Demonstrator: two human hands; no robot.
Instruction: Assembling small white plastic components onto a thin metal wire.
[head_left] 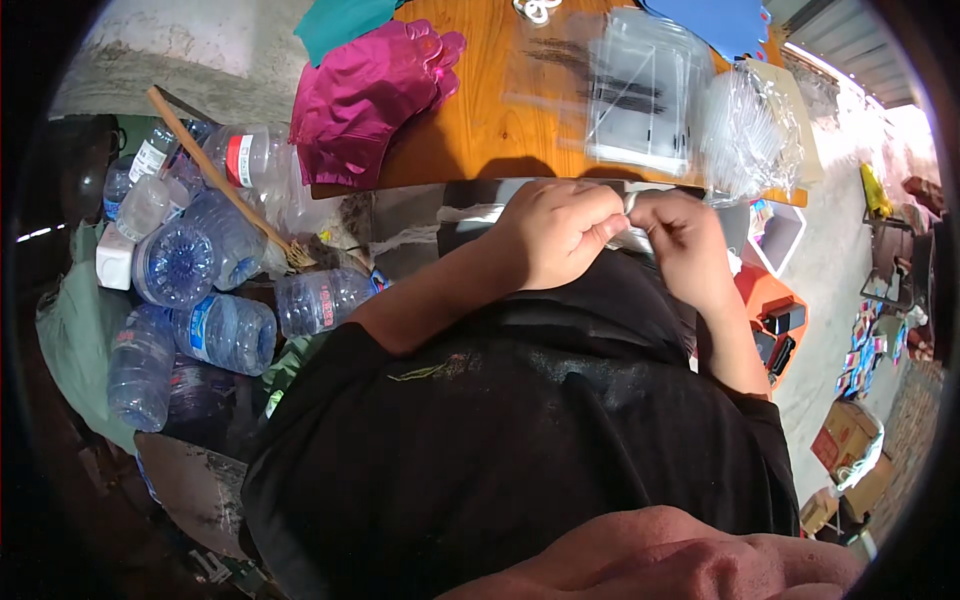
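My left hand [570,232] and my right hand [688,245] meet in front of my body, just below the table's near edge. Both are closed, with their fingertips pinched together. A small white band or cord [629,203] shows between them; its exact kind is too small to make out. Beyond my hands, a stack of clear plastic bags [650,95] lies on the orange-brown wooden table [470,130]. Shiny magenta fabric [355,110] drapes over the table's left end. At the far edge sits a white looped cord [538,10].
Several large clear plastic bottles [180,262] are heaped at left, with a wooden stick [215,180] across them. Teal cloth [345,25] and blue cloth [715,22] lie at the back. Crumpled clear plastic [755,130] is at the table's right end. Below it stands an orange bin [770,300].
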